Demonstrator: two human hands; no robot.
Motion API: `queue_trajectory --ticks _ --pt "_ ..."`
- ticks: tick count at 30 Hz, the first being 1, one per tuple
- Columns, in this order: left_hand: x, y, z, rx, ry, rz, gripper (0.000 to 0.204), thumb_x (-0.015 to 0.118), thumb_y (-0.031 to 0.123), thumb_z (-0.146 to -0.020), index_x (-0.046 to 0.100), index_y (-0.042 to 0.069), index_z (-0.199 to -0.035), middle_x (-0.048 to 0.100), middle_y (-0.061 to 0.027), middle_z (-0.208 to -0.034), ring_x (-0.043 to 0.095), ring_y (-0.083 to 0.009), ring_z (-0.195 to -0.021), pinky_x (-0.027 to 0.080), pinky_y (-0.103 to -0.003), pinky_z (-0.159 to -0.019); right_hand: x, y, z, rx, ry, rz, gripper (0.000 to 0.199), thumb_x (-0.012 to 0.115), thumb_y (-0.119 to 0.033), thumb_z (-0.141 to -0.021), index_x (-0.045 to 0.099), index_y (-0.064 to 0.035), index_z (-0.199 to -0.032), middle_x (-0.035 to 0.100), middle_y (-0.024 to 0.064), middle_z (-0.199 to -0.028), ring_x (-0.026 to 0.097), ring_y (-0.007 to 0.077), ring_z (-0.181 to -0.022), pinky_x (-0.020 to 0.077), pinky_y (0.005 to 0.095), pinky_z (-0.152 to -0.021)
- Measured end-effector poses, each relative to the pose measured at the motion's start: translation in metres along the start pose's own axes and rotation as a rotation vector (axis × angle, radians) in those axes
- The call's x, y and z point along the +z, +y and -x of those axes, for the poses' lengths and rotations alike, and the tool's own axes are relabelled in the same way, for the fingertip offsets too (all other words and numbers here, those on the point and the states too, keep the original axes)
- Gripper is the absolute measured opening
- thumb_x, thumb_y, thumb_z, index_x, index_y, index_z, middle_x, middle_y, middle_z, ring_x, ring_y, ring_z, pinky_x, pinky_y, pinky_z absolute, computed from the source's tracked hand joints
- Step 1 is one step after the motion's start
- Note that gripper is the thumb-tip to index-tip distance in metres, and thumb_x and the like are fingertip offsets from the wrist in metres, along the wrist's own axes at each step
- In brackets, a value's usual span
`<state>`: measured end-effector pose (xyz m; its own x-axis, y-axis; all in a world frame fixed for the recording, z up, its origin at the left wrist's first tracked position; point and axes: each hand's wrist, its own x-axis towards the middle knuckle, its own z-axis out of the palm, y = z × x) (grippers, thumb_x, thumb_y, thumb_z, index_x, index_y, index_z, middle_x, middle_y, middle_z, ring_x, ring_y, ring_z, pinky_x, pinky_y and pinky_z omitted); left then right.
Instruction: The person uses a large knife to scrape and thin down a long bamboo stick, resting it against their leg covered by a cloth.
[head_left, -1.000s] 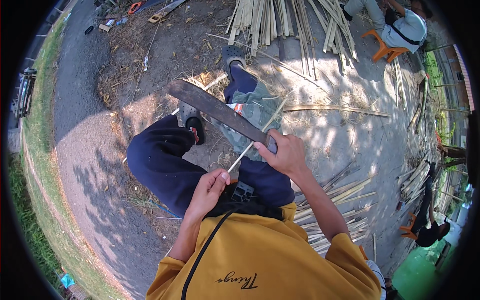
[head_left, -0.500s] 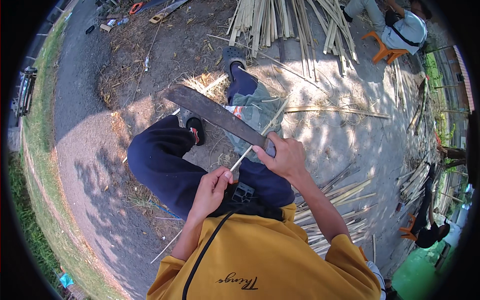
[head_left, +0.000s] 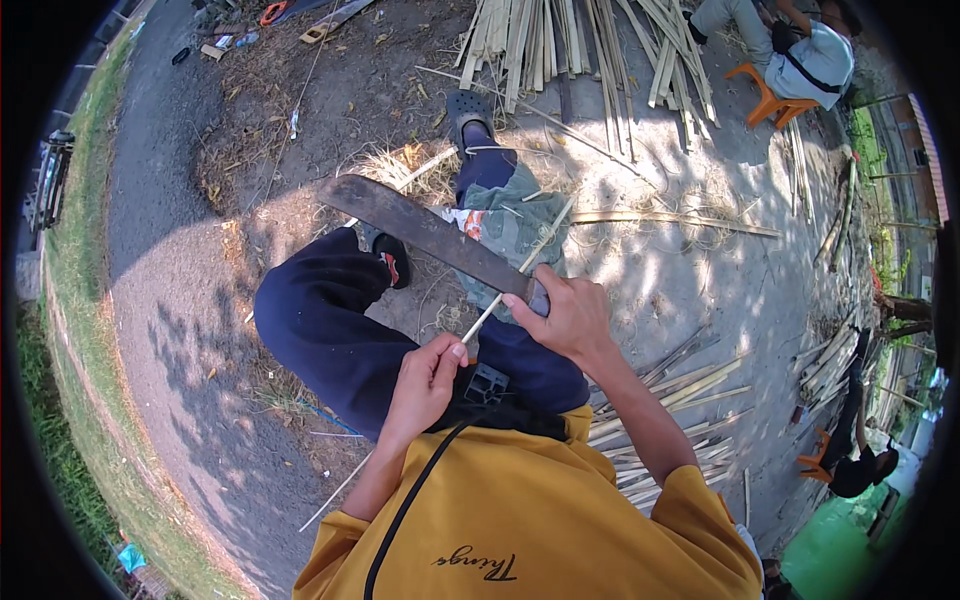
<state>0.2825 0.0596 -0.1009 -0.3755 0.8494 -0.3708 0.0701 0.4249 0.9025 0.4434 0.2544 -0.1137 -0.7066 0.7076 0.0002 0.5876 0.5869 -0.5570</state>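
My right hand (head_left: 563,311) is closed round the grey handle of a machete (head_left: 425,230), whose broad dark blade reaches out to the upper left. A thin pale strip, apparently bamboo (head_left: 548,236), crosses under the blade near the handle. Its near end is pinched between the thumb and fingers of my left hand (head_left: 427,373). The strip slants up and right over a grey-green cloth (head_left: 540,215) lying on my right leg. Whether my right fingers also press on the strip is partly hidden by the hand.
Pale shavings (head_left: 395,165) lie by my feet. Long split strips (head_left: 525,45) are heaped ahead, and more strips (head_left: 690,400) lie at my right. A handsaw (head_left: 335,20) rests far left. One person sits on an orange stool (head_left: 768,100); another person (head_left: 862,470) is at the right.
The machete's blade has shifted slightly down along the strip, and its tip sits a little lower. Curled shavings near my right foot have moved. Both hands keep their hold.
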Motion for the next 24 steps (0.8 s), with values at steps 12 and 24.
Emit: queue_trajectory --ticks 12,24 --pt "-0.025 -0.012 0.036 -0.077 -0.047 0.058 0.025 0.056 0.015 -0.112 0.06 0.004 -0.09 0.04 0.0061 -0.066 0.035 -0.0038 -0.062 0.028 -0.026 -0.055 -0.006 0.0 -0.004 0.021 0.051 0.004 0.052 0.073 -0.057 -0.092 0.071 -0.005 -0.098 0.064 0.0191 -0.058 0.068 0.0429 -0.059 0.0526 0.0519 -0.057" --pt "-0.011 -0.005 0.003 -0.106 -0.186 0.093 0.024 0.054 0.022 -0.114 0.062 0.0 -0.108 0.059 -0.0048 -0.081 0.053 -0.0118 -0.064 0.043 -0.032 -0.059 -0.005 0.0 0.001 0.021 0.027 0.069 0.055 0.071 -0.062 -0.092 0.07 -0.0068 -0.095 0.067 0.0205 -0.06 0.071 0.0434 -0.06 0.0559 0.0517 -0.055"
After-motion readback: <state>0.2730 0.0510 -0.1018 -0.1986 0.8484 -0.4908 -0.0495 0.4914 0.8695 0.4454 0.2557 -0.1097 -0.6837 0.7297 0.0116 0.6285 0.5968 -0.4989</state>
